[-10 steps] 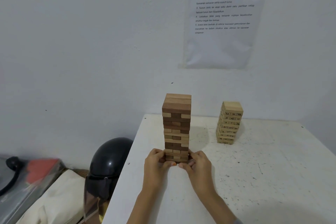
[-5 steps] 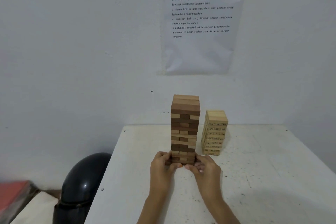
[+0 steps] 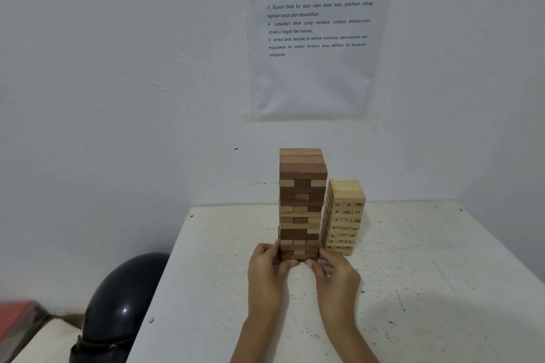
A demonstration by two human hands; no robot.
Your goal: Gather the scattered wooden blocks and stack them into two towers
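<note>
**A:** Hands, first?

**B:** Left hand (image 3: 265, 267) and right hand (image 3: 336, 271) are low and close together, thumb tips nearly meeting. Both clamp the foot of the tall tower of mixed dark and light brown wooden blocks (image 3: 302, 203). Fingers curl against its sides, the left hand on the left flank, the right hand on the right.

**A:** How does the tower stand?

**B:** Upright. It rises straight from between the two hands, base on the white speckled table (image 3: 413, 289).

**A:** And the second stack?

**B:** A shorter tower of pale wooden blocks with printed numbers (image 3: 343, 215), just beyond the right hand and slightly to its outer side. It stands close beside the tall tower. I cannot tell whether the two touch.

**A:** Anything off the table?

**B:** A glossy black rounded helmet (image 3: 124, 303), well out to the left of the left hand, past the table edge. A blurred red object (image 3: 14, 315) lies farther left. A white printed paper sheet (image 3: 318, 38) hangs on the wall, high above both hands.
</note>
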